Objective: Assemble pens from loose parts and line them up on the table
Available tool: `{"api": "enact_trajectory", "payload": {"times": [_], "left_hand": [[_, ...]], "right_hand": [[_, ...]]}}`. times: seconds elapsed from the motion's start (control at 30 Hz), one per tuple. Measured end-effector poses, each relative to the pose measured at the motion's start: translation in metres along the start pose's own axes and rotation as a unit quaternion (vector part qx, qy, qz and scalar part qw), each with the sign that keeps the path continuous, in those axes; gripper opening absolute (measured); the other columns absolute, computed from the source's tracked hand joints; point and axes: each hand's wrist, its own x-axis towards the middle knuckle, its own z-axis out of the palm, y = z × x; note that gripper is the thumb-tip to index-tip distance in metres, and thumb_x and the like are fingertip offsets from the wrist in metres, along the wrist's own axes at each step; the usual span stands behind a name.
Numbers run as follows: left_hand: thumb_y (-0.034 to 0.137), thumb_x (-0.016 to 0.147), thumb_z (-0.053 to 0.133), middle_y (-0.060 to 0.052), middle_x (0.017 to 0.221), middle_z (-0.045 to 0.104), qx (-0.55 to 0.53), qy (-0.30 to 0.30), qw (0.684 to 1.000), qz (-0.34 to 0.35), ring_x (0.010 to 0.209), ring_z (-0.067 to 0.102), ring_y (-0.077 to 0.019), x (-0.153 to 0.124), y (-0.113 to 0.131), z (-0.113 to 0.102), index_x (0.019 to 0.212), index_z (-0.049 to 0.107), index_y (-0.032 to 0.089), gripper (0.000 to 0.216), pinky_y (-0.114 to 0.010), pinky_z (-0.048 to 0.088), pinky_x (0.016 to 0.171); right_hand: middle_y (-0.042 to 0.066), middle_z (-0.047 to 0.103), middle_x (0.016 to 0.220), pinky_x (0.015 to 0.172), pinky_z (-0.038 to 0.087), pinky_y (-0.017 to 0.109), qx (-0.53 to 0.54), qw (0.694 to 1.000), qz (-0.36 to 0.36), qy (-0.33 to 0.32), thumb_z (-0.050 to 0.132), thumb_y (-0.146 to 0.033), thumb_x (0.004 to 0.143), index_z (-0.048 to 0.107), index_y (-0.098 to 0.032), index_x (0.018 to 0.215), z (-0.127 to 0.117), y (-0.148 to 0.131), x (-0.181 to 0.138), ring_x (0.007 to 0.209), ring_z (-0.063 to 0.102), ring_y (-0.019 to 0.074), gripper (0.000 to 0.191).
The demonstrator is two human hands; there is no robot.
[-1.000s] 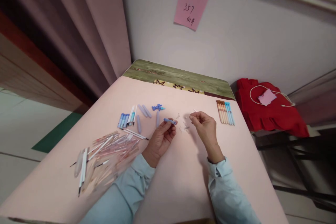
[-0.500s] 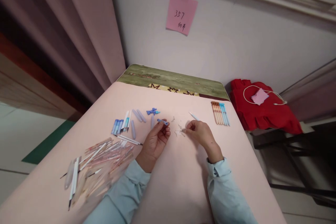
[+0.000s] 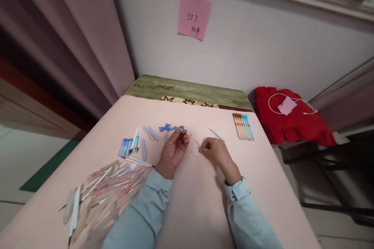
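My left hand [image 3: 172, 155] is closed, thumb and finger pinching a short blue pen barrel piece [image 3: 182, 130] with its hollow end towards the right. My right hand [image 3: 216, 151] has its fingertips pressed together at a small pile of tiny springs [image 3: 194, 149] on the table; whether a spring is between them I cannot make out. Just beyond that hand lies a pale blue pen part [image 3: 216, 134] with a pointed tip. Small blue pen pieces [image 3: 166, 127] lie behind my left hand, and lavender tubes [image 3: 150, 133] are to its left.
Blue barrel pieces [image 3: 124, 147] and white refills [image 3: 139, 161] lie at the left. A heap of clear wrappers and pinkish pen parts [image 3: 117, 184] covers the near left. Brown and blue pens [image 3: 243, 127] form a row at the far right. Beside the table sits red cloth [image 3: 304, 128].
The view has shifted slightly. My right hand has stayed low at the springs, and more of the pale blue pen part shows behind it. The left hand still holds the blue barrel piece.
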Motion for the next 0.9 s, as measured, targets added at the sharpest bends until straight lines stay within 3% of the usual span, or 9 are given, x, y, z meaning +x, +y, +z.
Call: {"api": "enact_trajectory", "payload": {"times": [0.13, 0.3, 0.37, 0.47, 0.53, 0.63, 0.9], "left_hand": [[0.012, 0.092, 0.057, -0.005, 0.078, 0.064, 0.007, 0.004, 1.000, 0.000, 0.065, 0.060, -0.0095, -0.001, 0.003, -0.004, 0.095, 0.068, 0.010, 0.012, -0.018, 0.053, 0.057], [0.013, 0.092, 0.056, -0.006, 0.079, 0.065, 0.006, 0.007, 1.000, -0.006, 0.067, 0.062, -0.0101, -0.003, 0.004, -0.004, 0.090, 0.068, 0.010, 0.013, -0.019, 0.054, 0.059], [0.013, 0.092, 0.056, -0.006, 0.079, 0.065, 0.005, 0.012, 1.000, -0.007, 0.067, 0.062, -0.0103, -0.002, 0.004, -0.004, 0.088, 0.068, 0.010, 0.013, -0.019, 0.054, 0.059], [0.013, 0.092, 0.056, -0.006, 0.079, 0.066, 0.003, 0.012, 1.000, -0.004, 0.067, 0.062, -0.0100, -0.001, 0.004, -0.004, 0.087, 0.068, 0.010, 0.013, -0.019, 0.054, 0.059], [0.013, 0.092, 0.056, -0.006, 0.079, 0.066, 0.002, 0.011, 1.000, -0.001, 0.067, 0.062, -0.0102, -0.001, 0.005, -0.005, 0.087, 0.068, 0.010, 0.013, -0.019, 0.055, 0.060], [0.013, 0.091, 0.057, -0.006, 0.079, 0.067, 0.008, 0.005, 1.000, 0.001, 0.067, 0.063, -0.0104, 0.000, 0.005, -0.006, 0.087, 0.068, 0.011, 0.012, -0.019, 0.055, 0.061], [0.013, 0.092, 0.057, -0.005, 0.079, 0.067, 0.010, -0.003, 1.000, 0.002, 0.068, 0.063, -0.0102, 0.001, 0.006, -0.008, 0.088, 0.068, 0.011, 0.012, -0.019, 0.055, 0.062]], "right_hand": [[-0.004, 0.065, 0.063, 0.057, 0.036, 0.023, 0.060, 0.998, 0.002, 0.002, 0.072, -0.026, 0.072, 0.067, -0.022, 0.067, 0.000, 0.005, 0.000, 0.060, 0.056, 0.0133, 0.009], [-0.002, 0.065, 0.062, 0.060, 0.037, 0.025, 0.019, 0.996, 0.017, 0.085, 0.063, -0.028, 0.080, 0.067, -0.022, 0.067, -0.014, 0.007, -0.002, 0.060, 0.056, 0.0146, 0.015], [-0.002, 0.065, 0.061, 0.058, 0.035, 0.026, -0.007, 0.998, 0.025, 0.060, 0.067, -0.032, 0.078, 0.066, -0.022, 0.065, -0.018, 0.005, -0.004, 0.059, 0.056, 0.0147, 0.016], [-0.003, 0.063, 0.059, 0.054, 0.031, 0.025, -0.036, 0.998, 0.032, -0.037, 0.078, -0.038, 0.070, 0.062, -0.022, 0.062, -0.017, -0.004, -0.007, 0.056, 0.054, 0.0138, 0.024], [-0.002, 0.063, 0.061, 0.053, 0.028, 0.025, -0.073, 0.995, 0.030, -0.056, 0.083, -0.039, 0.064, 0.059, -0.022, 0.062, -0.011, -0.011, -0.009, 0.056, 0.052, 0.0134, 0.029], [-0.001, 0.064, 0.066, 0.054, 0.027, 0.025, -0.094, 0.995, 0.030, -0.020, 0.084, -0.040, 0.063, 0.059, -0.023, 0.066, 0.000, -0.019, -0.010, 0.060, 0.052, 0.0141, 0.031], [-0.003, 0.062, 0.064, 0.056, 0.031, 0.025, 0.010, 0.998, 0.008, 0.065, 0.079, -0.041, 0.072, 0.057, -0.022, 0.069, 0.019, -0.012, -0.004, 0.060, 0.053, 0.0142, 0.029]]}}
